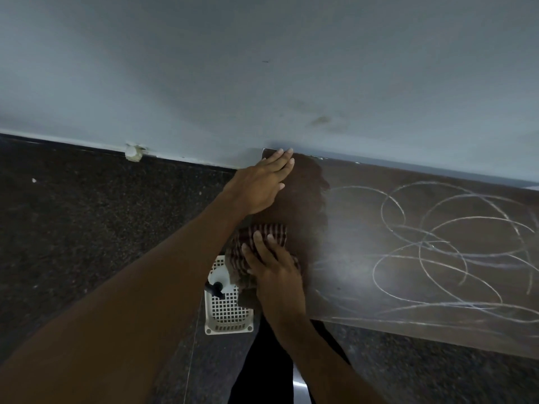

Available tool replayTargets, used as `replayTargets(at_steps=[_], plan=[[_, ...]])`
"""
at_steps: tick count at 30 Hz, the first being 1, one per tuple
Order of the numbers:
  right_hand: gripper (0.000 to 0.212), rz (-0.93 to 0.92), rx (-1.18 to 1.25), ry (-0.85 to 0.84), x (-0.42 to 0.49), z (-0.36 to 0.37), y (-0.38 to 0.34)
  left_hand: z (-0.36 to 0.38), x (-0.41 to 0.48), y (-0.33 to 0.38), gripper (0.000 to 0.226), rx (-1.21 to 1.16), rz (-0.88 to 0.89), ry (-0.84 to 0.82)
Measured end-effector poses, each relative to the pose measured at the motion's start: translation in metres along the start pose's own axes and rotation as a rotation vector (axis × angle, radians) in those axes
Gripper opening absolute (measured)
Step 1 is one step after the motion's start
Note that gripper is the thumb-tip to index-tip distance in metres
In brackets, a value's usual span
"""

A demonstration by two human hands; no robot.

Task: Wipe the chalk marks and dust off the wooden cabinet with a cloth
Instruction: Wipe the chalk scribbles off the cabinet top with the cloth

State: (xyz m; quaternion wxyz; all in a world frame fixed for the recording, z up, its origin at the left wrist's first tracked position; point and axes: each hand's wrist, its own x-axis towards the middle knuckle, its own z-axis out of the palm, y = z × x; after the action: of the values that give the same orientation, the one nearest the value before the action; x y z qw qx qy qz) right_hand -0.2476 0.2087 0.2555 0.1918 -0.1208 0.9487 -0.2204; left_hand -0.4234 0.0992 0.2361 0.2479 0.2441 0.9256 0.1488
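Step in hand: wiping the left end of the wooden cabinet (364,290) top. The cloth (264,236), striped and bunched, sits at the front-left corner, partly hanging over the edge. The strip next to it reads darker and clean, while the chalk marks (437,228) cover everything to the right. To do it well, I'd spread the cloth flatter under the palm, keep even downward pressure, run overlapping passes rightward into the loops, and refold once it loads with dust so it doesn't smear. Right hand (275,275) lies on top of the cloth, fingers (258,239) nearly straight and pressing it down rather than pinching; thumb not visible. Left hand (261,186) is flat on the cabinet's left end by the wall (262,68), fingers straight and together, holding nothing, likely just bracing.
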Motion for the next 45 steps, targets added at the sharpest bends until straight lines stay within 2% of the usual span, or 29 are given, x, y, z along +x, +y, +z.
replayTargets(at_steps=[3,7,9,12,19,24,27,32,34,36,39,43,45], plan=[[0.047,-0.143,-0.002,-0.008,-0.041,0.017,0.016,0.003,-0.001,0.0,0.063,0.014,-0.006,-0.004],[0.051,-0.213,-0.079,0.021,-0.06,0.013,0.052,0.008,-0.003,0.001,0.062,0.039,-0.006,0.015],[0.053,-0.186,-0.103,0.046,-0.049,0.003,0.068,0.012,-0.004,0.003,0.062,0.038,-0.012,0.026],[0.077,-0.068,-0.115,0.028,-0.016,-0.022,0.078,0.017,-0.008,0.006,0.061,0.05,-0.014,0.071],[0.065,0.123,-0.1,0.054,0.073,-0.06,0.077,0.021,-0.017,0.004,0.052,-0.066,0.003,0.213],[0.069,0.148,-0.047,0.084,0.054,-0.048,0.066,0.024,-0.016,0.006,0.049,-0.071,0.0,0.266],[0.067,0.131,-0.016,0.07,0.013,-0.032,0.056,0.026,-0.016,0.01,0.051,-0.094,-0.022,0.289],[0.077,0.044,-0.003,0.021,-0.061,0.0,0.053,0.027,-0.017,0.016,0.054,-0.124,-0.073,0.313],[0.069,0.022,0.003,0.019,-0.069,0.004,0.057,0.027,-0.017,0.02,0.052,-0.128,-0.087,0.323],[0.055,-0.003,-0.016,0.037,-0.062,-0.001,0.06,0.027,-0.016,0.021,0.049,-0.143,-0.092,0.338],[0.053,-0.025,-0.06,0.074,-0.039,-0.012,0.068,0.027,-0.014,0.021,0.048,-0.135,-0.098,0.356],[0.072,0.079,-0.074,0.052,0.01,-0.04,0.081,0.023,-0.013,0.016,0.062,-0.153,-0.12,0.326],[0.068,0.125,-0.106,0.054,0.04,-0.054,0.083,0.019,-0.011,0.014,0.068,-0.157,-0.12,0.287]])
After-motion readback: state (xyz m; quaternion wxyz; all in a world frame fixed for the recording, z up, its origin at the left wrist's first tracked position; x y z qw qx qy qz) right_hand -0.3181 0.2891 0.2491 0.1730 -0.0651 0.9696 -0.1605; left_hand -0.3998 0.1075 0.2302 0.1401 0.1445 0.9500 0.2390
